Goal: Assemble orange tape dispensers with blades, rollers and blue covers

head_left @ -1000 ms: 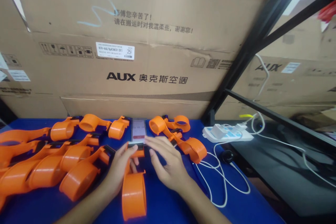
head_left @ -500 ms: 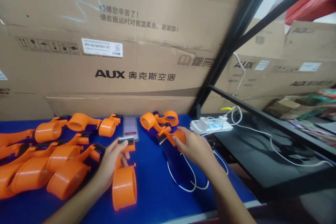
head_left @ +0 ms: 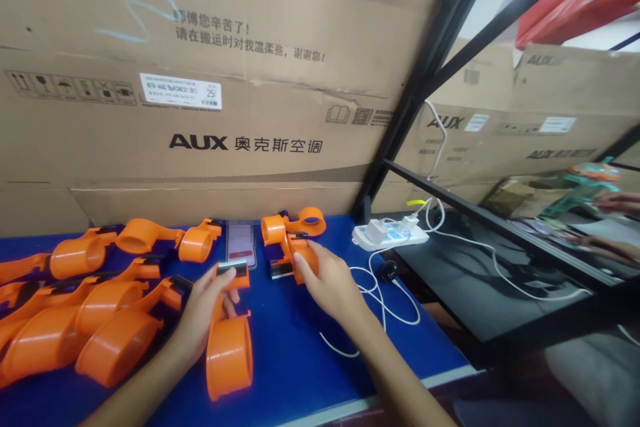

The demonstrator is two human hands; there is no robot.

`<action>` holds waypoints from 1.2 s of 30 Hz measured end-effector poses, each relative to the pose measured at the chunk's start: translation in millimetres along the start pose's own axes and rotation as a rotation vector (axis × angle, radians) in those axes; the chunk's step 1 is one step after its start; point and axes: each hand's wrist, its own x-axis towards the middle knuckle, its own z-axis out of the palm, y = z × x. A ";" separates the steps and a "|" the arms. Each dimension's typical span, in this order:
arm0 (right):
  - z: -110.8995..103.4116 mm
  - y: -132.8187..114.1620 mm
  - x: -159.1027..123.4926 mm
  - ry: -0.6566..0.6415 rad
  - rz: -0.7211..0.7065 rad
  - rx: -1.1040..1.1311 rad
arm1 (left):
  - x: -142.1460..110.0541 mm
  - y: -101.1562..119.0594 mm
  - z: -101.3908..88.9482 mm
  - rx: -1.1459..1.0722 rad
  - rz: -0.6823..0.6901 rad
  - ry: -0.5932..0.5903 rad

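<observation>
My left hand (head_left: 203,310) is closed round an orange tape dispenser (head_left: 229,357). Its dark roller end lies under my thumb, and the wide ring hangs below my fingers. On the right, my right hand (head_left: 333,280) grips the orange ring of another tape dispenser (head_left: 306,257), thumb on the near side. Its toothed blade end points left, close to the blue table top. Just behind it lie more orange dispenser parts, with one ring (head_left: 313,219) at the back. My right fingertips are partly hidden behind the ring.
Several orange tape dispensers (head_left: 117,350) crowd the left of the blue table (head_left: 285,360). A phone (head_left: 241,247) lies at the back. A white power strip (head_left: 390,233) and loose white cable (head_left: 415,313) are at right, by a black metal frame (head_left: 400,107). Another person's hands (head_left: 620,203) show far right.
My right hand has moved left with the tape dispenser, whose blade end has swung left. My left hand keeps hold of its tape dispenser. The view has shifted slightly right.
</observation>
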 end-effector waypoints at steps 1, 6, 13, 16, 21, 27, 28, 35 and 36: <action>-5.3 4.9 1.6 0.007 0.020 0.001 | -0.1 0.3 0.1 -0.004 -0.006 0.001; -33.3 52.8 19.9 -0.022 0.080 -0.326 | -0.1 1.5 0.7 -0.003 -0.006 0.010; -11.4 85.2 13.3 -0.283 -0.024 -0.359 | -2.7 1.5 1.2 0.008 0.021 -0.018; -6.5 76.4 7.2 -0.297 -0.072 -0.341 | -2.0 0.9 0.4 -0.001 0.011 -0.017; -16.1 58.4 3.0 -0.303 -0.205 -0.200 | 1.7 -0.5 -1.9 -0.002 -0.011 -0.005; -34.0 43.1 -12.6 -0.290 -0.217 -0.213 | 1.7 -0.2 -1.5 -0.015 0.003 0.010; -35.3 40.4 -16.4 -0.312 -0.231 -0.221 | 1.2 0.0 -1.1 -0.014 0.008 0.008; -27.3 30.7 -33.0 -0.319 -0.283 -0.239 | -0.6 1.1 1.4 -0.014 0.023 -0.002; -26.3 30.3 -33.3 -0.314 -0.283 -0.241 | -0.7 1.4 1.7 -0.019 0.022 -0.005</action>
